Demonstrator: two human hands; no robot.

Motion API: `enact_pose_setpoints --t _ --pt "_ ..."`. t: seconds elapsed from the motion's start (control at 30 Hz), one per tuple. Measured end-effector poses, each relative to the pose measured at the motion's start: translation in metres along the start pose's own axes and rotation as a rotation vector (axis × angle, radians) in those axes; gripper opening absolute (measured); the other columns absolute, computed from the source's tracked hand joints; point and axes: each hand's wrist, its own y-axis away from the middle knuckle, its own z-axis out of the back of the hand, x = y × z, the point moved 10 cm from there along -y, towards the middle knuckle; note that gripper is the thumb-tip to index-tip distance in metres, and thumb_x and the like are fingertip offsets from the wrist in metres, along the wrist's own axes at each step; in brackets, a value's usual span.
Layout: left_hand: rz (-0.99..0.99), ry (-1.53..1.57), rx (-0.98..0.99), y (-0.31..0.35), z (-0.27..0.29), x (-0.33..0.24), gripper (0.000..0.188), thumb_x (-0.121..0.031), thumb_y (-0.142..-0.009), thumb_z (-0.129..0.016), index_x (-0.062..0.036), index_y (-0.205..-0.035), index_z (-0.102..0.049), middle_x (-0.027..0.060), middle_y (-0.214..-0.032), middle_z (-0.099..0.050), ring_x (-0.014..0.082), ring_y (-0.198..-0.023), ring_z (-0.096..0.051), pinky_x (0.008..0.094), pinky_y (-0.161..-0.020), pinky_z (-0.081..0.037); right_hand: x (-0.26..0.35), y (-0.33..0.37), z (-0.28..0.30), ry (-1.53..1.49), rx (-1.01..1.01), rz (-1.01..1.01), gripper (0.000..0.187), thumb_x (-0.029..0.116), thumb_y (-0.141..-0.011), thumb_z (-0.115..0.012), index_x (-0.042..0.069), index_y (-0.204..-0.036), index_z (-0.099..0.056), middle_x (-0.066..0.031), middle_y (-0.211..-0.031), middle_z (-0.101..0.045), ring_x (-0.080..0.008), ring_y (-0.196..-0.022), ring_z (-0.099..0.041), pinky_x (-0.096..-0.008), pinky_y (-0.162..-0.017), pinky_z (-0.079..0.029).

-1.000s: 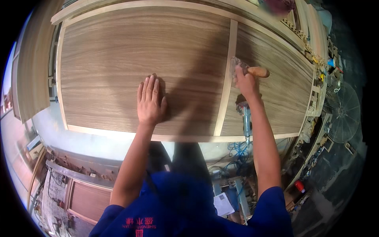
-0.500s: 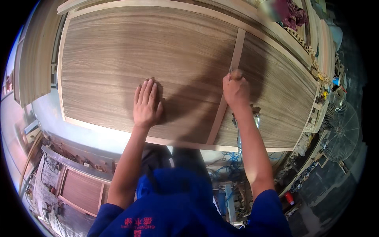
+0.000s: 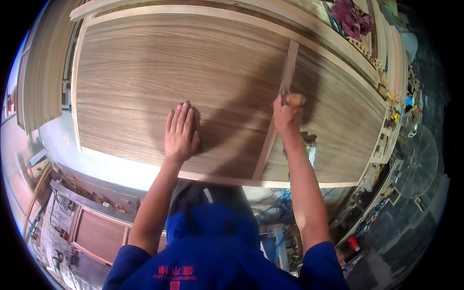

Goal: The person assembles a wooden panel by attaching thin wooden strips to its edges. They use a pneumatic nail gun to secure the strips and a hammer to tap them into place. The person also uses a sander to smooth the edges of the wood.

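Note:
A large brown wood-grain panel with pale edging spreads before me, crossed by a pale strip on its right side. My left hand lies flat on the panel, fingers stretched out and close together. On the crossing strip, my right hand is closed round a small tool with a rounded orange-brown end and a grey metal part; blur hides its exact kind. Beneath my right forearm a silvery metal tool rests on the panel, mostly covered.
Long timber pieces stand at the left, and more boards lie along the far edge. A dark red cloth is at the far right. A round wire-guarded fan stands right of the panel. Blue hose coils below the near edge.
My right hand has shifted slightly toward me along the strip, and the tool's orange-brown end now points more to the right. My left hand stays almost in place.

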Motion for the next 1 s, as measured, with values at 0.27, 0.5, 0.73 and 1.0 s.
enact_pose_setpoints --t 0.27,0.5,0.73,1.0 --pt "0.013 -0.005 0.008 -0.003 -0.002 0.002 0.075 -0.02 -0.089 -0.063 0.001 -0.158 -0.042 0.0202 -0.168 -0.038 0.0383 -0.158 -0.032 0.0549 -0.131 -0.021 0.026 -0.011 0.005 0.189 -0.1 0.214 0.035 0.029 -0.108 -0.056 0.002 -0.087 -0.064 -0.0035 -0.059 -0.059 -0.0197 -0.052 -0.06 -0.0359 -0.053 -0.049" --pt "-0.012 0.025 -0.01 0.004 -0.003 -0.001 0.073 -0.019 -0.09 -0.063 0.001 -0.157 -0.043 0.0203 -0.166 -0.041 0.0383 -0.157 -0.033 0.0557 -0.131 -0.022 0.034 -0.008 0.021 -0.072 -0.153 0.082 0.049 0.034 -0.108 -0.055 0.003 -0.071 -0.064 -0.011 -0.062 -0.066 -0.0212 -0.056 -0.066 -0.0388 -0.057 -0.052" --pt "-0.007 0.006 -0.004 0.001 -0.005 0.0 0.071 -0.021 -0.092 -0.061 0.0 -0.157 -0.041 0.0191 -0.166 -0.04 0.0377 -0.157 -0.032 0.0545 -0.132 -0.02 -0.011 -0.006 0.001 -0.365 -0.002 -0.167 0.056 0.037 -0.107 -0.056 0.0 -0.066 -0.067 -0.0193 -0.064 -0.068 -0.0365 -0.065 -0.072 -0.0447 -0.065 -0.056" --pt "0.026 0.063 -0.034 0.002 -0.003 0.003 0.068 -0.019 -0.09 -0.063 -0.0001 -0.153 -0.046 0.0188 -0.163 -0.044 0.037 -0.156 -0.036 0.0558 -0.131 -0.023 -0.002 -0.005 0.016 -0.302 0.052 -0.136 0.057 0.04 -0.109 -0.052 0.001 -0.071 -0.069 -0.0134 -0.061 -0.067 -0.0301 -0.06 -0.07 -0.0414 -0.063 -0.054"
